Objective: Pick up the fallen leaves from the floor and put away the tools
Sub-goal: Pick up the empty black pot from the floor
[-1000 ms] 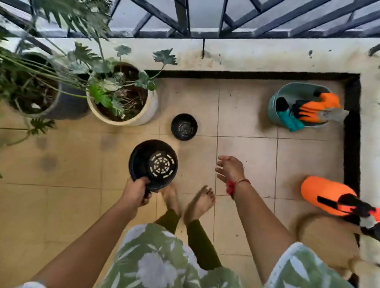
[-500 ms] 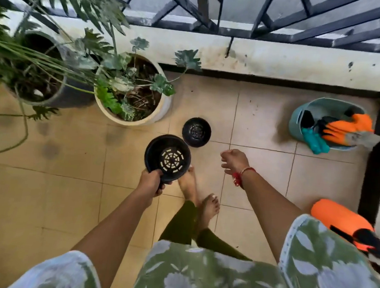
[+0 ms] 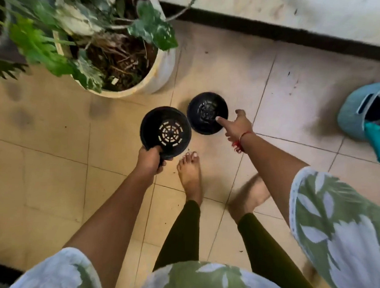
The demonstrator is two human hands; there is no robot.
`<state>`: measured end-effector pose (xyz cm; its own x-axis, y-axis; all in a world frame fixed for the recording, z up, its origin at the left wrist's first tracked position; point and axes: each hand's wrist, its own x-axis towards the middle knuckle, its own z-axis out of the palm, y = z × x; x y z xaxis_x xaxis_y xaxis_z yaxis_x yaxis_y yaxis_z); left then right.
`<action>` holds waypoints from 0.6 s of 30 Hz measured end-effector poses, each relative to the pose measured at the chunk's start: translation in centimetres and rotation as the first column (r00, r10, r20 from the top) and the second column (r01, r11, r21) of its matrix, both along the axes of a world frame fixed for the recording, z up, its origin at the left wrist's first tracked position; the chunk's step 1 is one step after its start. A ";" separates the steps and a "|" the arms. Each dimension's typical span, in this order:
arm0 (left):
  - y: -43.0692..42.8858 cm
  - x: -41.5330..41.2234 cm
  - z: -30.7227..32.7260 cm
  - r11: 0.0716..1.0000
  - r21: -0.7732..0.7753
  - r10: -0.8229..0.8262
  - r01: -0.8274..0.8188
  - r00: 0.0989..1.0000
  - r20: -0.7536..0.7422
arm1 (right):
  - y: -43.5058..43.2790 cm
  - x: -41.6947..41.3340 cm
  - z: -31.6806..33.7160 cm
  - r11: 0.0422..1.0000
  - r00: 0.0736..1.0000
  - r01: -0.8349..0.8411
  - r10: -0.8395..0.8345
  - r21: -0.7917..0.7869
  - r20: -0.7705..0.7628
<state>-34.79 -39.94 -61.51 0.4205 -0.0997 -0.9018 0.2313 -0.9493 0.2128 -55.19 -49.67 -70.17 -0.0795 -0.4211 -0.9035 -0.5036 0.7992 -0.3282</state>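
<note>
Two black nursery pots, judged light, stiff thin plastic; best gripped at the rim. The left hand (image 3: 149, 161) clamps the held pot (image 3: 165, 131) at its 6 o'clock rim. At its 2 o'clock, the floor pot (image 3: 207, 112) stands on tile. The right hand (image 3: 238, 126), fingers spread, is at that rim; contact unclear. One cream planter (image 3: 162, 72) at 10 o'clock, one teal bucket (image 3: 351, 112) at 3 o'clock.

Your left hand (image 3: 149, 161): grips black slotted pot (image 3: 165, 131) by its rim. Your right hand (image 3: 238, 126): fingers (image 3: 221, 120) outstretched over second black pot (image 3: 205, 112), standing on tiles (image 3: 222, 64).
</note>
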 end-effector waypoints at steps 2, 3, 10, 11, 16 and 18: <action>0.1 -0.4 -1.5 0.999 -0.007 0.043 -0.043 0.999 -0.003 | -0.5 0.7 -1.6 0.997 0.997 -0.074 0.074 0.008 -0.005; 0.1 -0.6 -1.9 0.998 -0.010 0.057 -0.057 0.998 -0.003 | -0.7 1.1 -1.9 0.992 0.992 -0.123 0.123 -0.018 -0.027; -2.7 -3.0 -2.4 0.998 0.004 0.064 -0.064 0.998 -0.030 | -2.0 -1.9 -0.3 0.991 0.994 0.087 -0.093 -0.100 -0.060; -3.7 -3.6 -2.3 0.999 0.008 0.051 -0.051 0.998 -0.046 | -2.6 -3.2 0.5 0.972 0.974 0.219 -0.222 -0.086 -0.033; -9.6 -6.7 -3.3 1.000 0.016 0.017 -0.015 0.988 -0.155 | -6.0 -9.2 1.9 0.837 0.841 0.540 -0.541 -0.090 0.006; -11.9 -7.5 -4.1 0.999 0.009 0.048 -0.047 0.977 -0.206 | -7.1 -10.6 1.6 0.843 0.848 0.524 -0.530 -0.121 -0.018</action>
<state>-42.25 -51.83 -65.57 0.2298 -0.0806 -0.9699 0.3146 -0.9369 0.1524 -65.81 -56.81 -68.59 -0.3595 -0.3972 -0.8444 -0.0342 0.9099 -0.4134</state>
